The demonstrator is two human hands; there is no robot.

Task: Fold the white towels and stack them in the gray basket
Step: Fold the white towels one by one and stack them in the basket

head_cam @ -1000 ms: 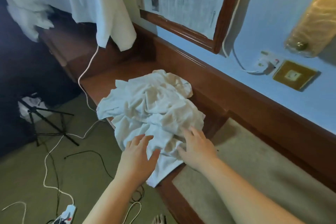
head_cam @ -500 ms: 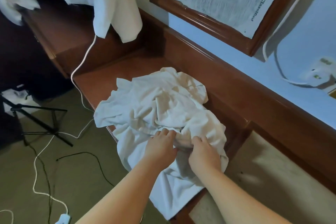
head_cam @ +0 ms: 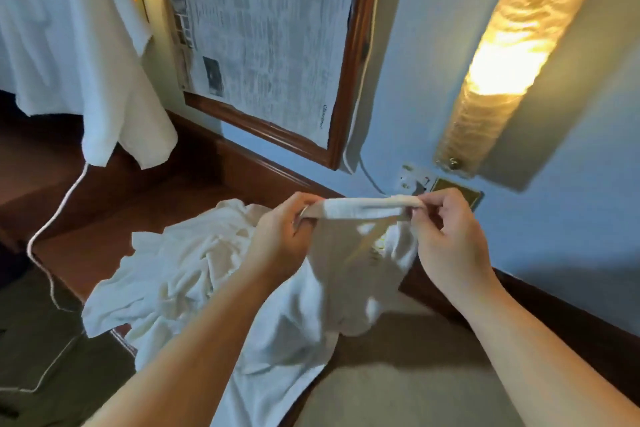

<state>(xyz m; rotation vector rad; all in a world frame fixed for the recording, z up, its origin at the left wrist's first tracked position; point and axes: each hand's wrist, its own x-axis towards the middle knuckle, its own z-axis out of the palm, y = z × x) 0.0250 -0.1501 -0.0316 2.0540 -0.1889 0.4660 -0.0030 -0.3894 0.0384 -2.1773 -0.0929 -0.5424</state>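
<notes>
Two hands up on one towel edge here: the left hand (head_cam: 282, 239) pinches one end of the hem and the right hand (head_cam: 446, 236) pinches the other, stretching it taut between them above the wooden ledge (head_cam: 86, 239). The white towel (head_cam: 346, 274) hangs limp below that hem, soft and light, sagging straight down, and it looks likely to flop wherever it isn't held, so the corners are the place to grip. Beneath lies the crumpled towel pile (head_cam: 173, 281), spilling over the ledge's front edge. How many towels are in that heap is hard to say; the folds run together. The gray basket is nowhere in view, and the lifted towel's lower corners are lost in the bunching.
</notes>
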